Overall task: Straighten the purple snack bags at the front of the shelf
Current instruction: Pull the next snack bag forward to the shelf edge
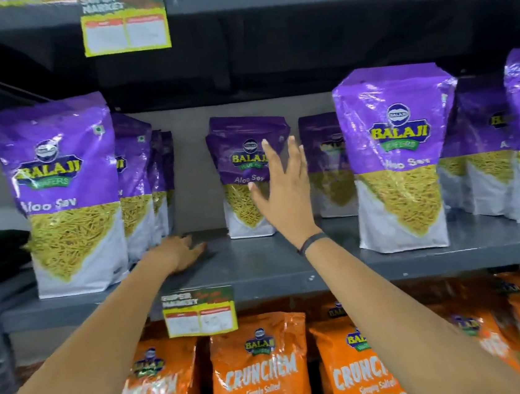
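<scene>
On the gray shelf (260, 271), your left hand (179, 253) lies flat and empty; your right hand (285, 190) is spread open before a purple bag (243, 179).

Grey shelf (292, 267), upright purple bags (67, 199) front and back, left hand (179, 254) palm-down on bare middle, orange bags (259, 372) below

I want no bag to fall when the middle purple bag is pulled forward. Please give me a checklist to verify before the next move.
1. Right hand open, empty, in front of the middle bag: ok.
2. Left hand flat on the shelf, holding nothing: ok.
3. Middle bag upright: ok.
4. Middle bag at the front: not ok, it stands far back.
5. Shelf before it clear: ok.
6. Fingers touching the bag: cannot tell.
</scene>
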### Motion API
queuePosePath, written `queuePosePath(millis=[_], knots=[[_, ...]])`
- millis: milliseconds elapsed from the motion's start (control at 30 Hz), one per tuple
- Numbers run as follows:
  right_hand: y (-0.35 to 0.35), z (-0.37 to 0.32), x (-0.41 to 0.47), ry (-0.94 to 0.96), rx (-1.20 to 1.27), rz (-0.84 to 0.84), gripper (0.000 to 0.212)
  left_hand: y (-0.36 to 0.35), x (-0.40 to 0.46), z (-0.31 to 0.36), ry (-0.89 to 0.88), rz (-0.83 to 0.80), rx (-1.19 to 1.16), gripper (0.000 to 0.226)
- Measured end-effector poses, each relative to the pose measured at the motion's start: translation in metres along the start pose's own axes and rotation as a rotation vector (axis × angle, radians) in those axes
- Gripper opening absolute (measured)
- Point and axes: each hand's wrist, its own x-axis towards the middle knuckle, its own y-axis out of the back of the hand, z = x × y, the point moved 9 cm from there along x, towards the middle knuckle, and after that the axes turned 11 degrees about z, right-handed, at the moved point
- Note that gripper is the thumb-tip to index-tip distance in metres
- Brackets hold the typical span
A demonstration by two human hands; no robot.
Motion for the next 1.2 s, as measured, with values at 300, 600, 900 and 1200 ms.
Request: queuePosePath(millis=[300, 600, 900, 1200], knots=[[-0.132, 0.016, 0.003, -0.284, -0.129, -0.33, 0.101, -0.023, 0.004, 0.01, -0.133, -0.074, -0.111, 0.056], [-0.163, 0.03, -0.009, -0.396, -0.201, -0.333, 0.122, -0.021, 0.004, 0.013, -0.14, -0.049, -0.156, 0.054], [-0.159, 0.03, -0.007, -0.357, -0.304, -0.353, 0.118, -0.02, 0.002, 0.012, -0.131, -0.06, -0.15, 0.055], [-0.142, 0.025, -0.007, -0.326, -0.315, -0.369, 0.111, -0.019, 0.002, 0.012, -0.119, -0.079, -0.154, 0.054]])
